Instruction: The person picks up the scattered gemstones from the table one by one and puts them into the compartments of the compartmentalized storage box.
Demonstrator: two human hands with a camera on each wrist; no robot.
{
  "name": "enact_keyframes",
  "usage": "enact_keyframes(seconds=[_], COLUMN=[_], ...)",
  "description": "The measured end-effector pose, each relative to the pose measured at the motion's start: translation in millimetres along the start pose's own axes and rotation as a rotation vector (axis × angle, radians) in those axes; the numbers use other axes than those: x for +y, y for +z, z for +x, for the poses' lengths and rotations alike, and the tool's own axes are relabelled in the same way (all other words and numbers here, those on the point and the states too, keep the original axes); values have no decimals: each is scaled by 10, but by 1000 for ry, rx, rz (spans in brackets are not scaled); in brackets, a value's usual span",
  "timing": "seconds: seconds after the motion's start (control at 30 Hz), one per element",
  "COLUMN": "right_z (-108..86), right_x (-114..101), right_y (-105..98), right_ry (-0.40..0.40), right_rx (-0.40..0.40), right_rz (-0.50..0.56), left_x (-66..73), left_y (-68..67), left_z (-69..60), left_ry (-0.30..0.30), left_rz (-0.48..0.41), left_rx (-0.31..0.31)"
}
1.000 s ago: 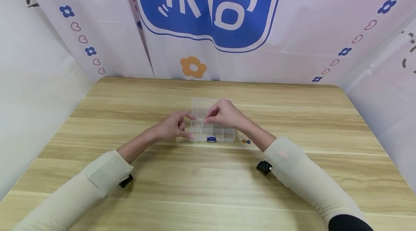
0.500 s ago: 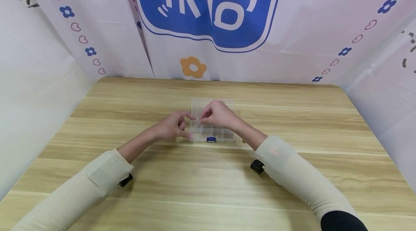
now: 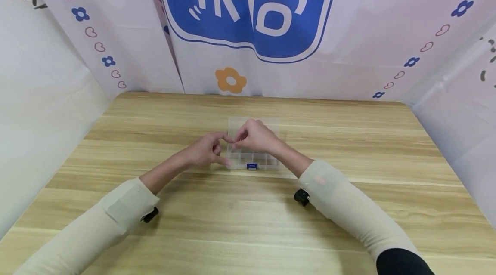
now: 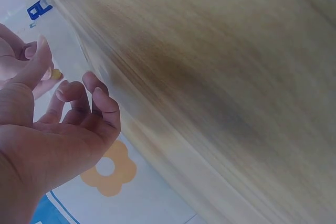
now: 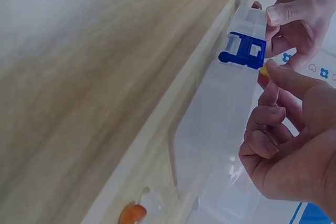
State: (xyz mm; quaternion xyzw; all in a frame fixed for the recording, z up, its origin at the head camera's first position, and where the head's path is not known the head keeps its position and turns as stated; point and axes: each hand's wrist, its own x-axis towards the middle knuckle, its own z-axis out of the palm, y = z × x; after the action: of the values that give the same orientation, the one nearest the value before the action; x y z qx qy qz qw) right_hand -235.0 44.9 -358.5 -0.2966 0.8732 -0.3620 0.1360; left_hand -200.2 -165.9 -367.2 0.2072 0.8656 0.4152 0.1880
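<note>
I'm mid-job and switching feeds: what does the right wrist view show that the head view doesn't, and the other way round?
Only the right wrist view: the yellow piece pinched by the right hand, plus an orange piece and a clear piece on the table beside the box.

Only the head view: the sleeves and the printed orange flower.

Both: the clear box with its blue latch, the table, the right hand and the left hand.

A wood-grain bench (image 3: 248, 227) ends at a white printed backdrop (image 3: 368, 29). There, an orange flower (image 3: 221, 78) sits below a large blue panel (image 3: 263, 45), while columns of hearts (image 3: 443, 30) and blue flowers (image 3: 83, 10) run down both sides
</note>
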Motion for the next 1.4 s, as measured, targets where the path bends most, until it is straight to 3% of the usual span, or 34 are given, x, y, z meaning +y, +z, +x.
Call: enact_keyframes(seconds=[0.27,0.7,0.93,1.23,1.4], right_z=[-72,-334,-529,-753,-855], right_x=[1,171,299,471,547], right_y=[-38,-228,-352,-478,-531], right_ry=[-11,-13,38,80,95], right_rx=[27,87,88,113,130], right_rz=[3,3,-3,-22,-31], left_x=[-8,16,-8,66,56], left_y=[24,10,16,1,-4], left_z=[11,-15,-9,-1,8], left_ry=[38,-1,-17,-59,-52], left_rz=[11,9,21,51,64], left_rx=[3,-7,-1,-13,-13])
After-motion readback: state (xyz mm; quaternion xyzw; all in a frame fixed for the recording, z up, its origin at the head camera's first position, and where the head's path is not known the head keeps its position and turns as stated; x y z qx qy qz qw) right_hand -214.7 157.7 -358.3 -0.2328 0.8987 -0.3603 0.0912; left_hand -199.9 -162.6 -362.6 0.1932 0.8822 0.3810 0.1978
